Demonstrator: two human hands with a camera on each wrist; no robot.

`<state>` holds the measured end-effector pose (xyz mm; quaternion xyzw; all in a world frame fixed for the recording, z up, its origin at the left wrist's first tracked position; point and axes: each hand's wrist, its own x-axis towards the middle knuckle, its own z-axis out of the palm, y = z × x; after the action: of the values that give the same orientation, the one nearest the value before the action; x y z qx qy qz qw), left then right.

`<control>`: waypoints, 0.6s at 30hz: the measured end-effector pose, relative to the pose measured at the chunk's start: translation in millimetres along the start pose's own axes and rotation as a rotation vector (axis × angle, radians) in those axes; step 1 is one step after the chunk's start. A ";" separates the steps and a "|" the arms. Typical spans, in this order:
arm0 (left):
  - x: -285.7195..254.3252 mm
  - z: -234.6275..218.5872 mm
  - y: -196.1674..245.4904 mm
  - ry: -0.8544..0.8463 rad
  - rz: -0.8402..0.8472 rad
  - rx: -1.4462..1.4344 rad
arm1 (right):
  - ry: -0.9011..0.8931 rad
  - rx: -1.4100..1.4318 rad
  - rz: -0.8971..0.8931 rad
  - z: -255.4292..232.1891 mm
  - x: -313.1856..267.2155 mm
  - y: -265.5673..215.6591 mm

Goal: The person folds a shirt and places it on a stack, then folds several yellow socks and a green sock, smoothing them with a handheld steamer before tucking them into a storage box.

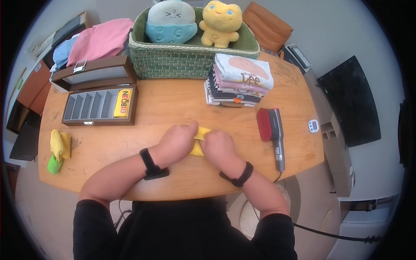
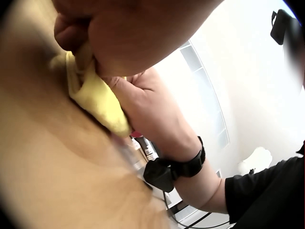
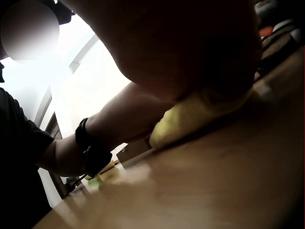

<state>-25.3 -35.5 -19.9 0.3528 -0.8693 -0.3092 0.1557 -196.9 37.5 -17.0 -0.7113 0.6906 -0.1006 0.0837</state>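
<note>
A yellow sock [image 1: 197,149] is bunched low over the middle of the table, near the front edge. My left hand [image 1: 177,142] pinches its upper part from the left, thumb and fingers curled in. From the right, my right hand [image 1: 220,148] grips the same sock close beside the left. In the left wrist view the sock [image 2: 102,102] shows an open fold at the fingers and a rounded end hanging toward the wood. The right wrist view shows the sock [image 3: 183,121] close over the tabletop, partly hidden by the hand.
A brown compartment box [image 1: 99,104] with a rolled yellow sock [image 1: 123,103] stands left, lid raised. Yellow and green socks [image 1: 60,145] lie far left. Behind are a green basket [image 1: 173,60] with plush toys and folded shirts [image 1: 240,80]. A corded brush [image 1: 275,130] and timer [image 1: 313,126] lie right.
</note>
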 end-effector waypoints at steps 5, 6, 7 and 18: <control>-11.2 3.0 -9.9 0.024 0.157 -0.078 | 0.000 0.025 0.003 -3.0 -0.5 0.7; -13.0 2.3 -13.0 0.025 0.214 -0.131 | 0.004 0.031 -0.010 -4.2 0.4 0.6; -15.1 0.6 -15.2 0.024 0.214 -0.132 | 0.003 0.032 -0.009 -4.9 2.0 0.7; -38.5 -0.8 -10.3 -0.069 0.380 0.068 | -0.088 -0.070 -0.009 -0.9 3.5 -0.3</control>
<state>7.5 -14.3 -28.0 0.1766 -0.9350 -0.2566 0.1694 -196.8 34.1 -15.9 -0.7206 0.6861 -0.0454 0.0887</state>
